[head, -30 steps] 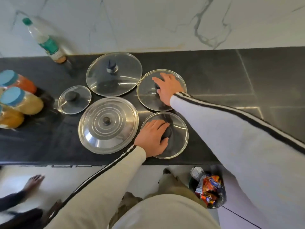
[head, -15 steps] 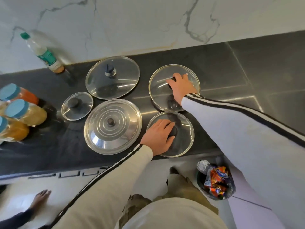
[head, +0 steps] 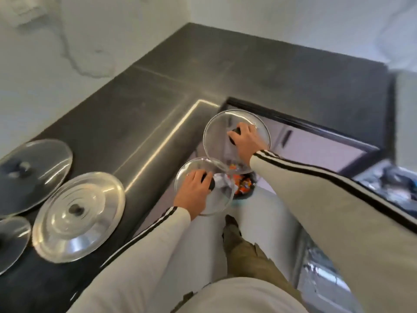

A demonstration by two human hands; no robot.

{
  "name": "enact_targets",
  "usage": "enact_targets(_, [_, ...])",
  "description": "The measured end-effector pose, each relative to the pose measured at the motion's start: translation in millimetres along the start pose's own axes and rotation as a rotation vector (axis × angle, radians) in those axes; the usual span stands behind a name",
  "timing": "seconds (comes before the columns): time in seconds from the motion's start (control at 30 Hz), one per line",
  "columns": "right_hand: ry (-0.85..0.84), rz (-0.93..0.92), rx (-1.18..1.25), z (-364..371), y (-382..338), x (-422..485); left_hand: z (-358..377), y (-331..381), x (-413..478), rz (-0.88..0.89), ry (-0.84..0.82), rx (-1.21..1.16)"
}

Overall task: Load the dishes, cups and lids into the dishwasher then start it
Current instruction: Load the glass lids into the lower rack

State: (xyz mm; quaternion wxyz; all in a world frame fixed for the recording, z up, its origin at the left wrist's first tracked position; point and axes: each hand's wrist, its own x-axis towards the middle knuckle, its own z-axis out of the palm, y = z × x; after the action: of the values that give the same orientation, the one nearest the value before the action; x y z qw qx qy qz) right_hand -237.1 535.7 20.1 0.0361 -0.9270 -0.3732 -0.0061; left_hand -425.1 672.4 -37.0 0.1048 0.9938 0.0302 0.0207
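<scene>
- My left hand (head: 191,193), fingers clenched on the black knob (head: 211,185) of the nearer round clear glass lid (head: 222,199); my right hand (head: 246,141) likewise grasps the farther clear glass lid (head: 220,129)
- Both hang past the dark stone worktop (head: 158,98), over a small bin of wrappers (head: 242,186)
- Risk: overlapping rims clash and chip; a knob slips
- Worktop turns a corner under white marbled wall (head: 101,30); round steel lid (head: 79,216) rests there

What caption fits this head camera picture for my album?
Left hand holds the nearer glass lid, right hand the farther glass lid, beside the counter.
</scene>
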Motion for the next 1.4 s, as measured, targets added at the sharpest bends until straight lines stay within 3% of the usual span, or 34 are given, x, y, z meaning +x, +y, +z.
enact_targets(0.43, [-0.268,0.718,0.165,46.1,121.5,-397.9,85.6,226.2,-59.1,0.423,-0.377,0.028])
enact_targets(0.7, [-0.339,0.922,0.232,77.5,177.8,-570.2,139.5,372.4,-83.7,0.542,-0.516,0.080])
enact_targets(0.97, [-0.390,0.905,0.311,104.7,269.8,-655.3,184.0,488.9,-91.4,0.425,-0.605,0.090])
enact_targets(1.27, [-0.392,0.967,0.410,152.8,346.1,-664.3,244.0,541.4,-55.1,0.227,-0.694,0.026])
enact_targets(1.4, [-0.380,1.011,0.472,192.1,379.7,-667.7,281.0,556.6,-37.0,0.053,-0.686,-0.035])
